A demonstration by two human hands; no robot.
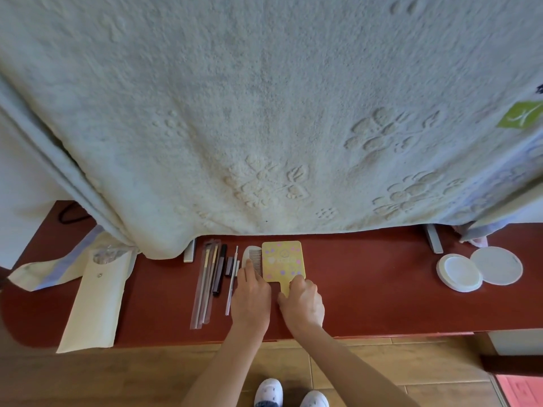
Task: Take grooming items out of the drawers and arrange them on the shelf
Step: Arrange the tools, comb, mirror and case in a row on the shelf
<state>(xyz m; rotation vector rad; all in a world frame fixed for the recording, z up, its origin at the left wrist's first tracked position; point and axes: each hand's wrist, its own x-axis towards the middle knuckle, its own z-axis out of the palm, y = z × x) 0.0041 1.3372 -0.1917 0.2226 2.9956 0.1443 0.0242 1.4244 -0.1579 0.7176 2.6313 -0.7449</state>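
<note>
One yellow, pastel-dotted mirror point(282, 259), handle pinched by right grip point(302, 301); left grip point(251, 295) spread on white comb point(253, 255)

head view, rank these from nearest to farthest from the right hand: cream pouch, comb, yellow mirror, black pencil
1. yellow mirror, its handle held by the right hand
2. comb, just left of the mirror
3. black pencil, further left
4. cream pouch, far left

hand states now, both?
left hand: open, fingers resting flat on the white comb.
right hand: closed, gripping the yellow mirror by its handle.
</note>
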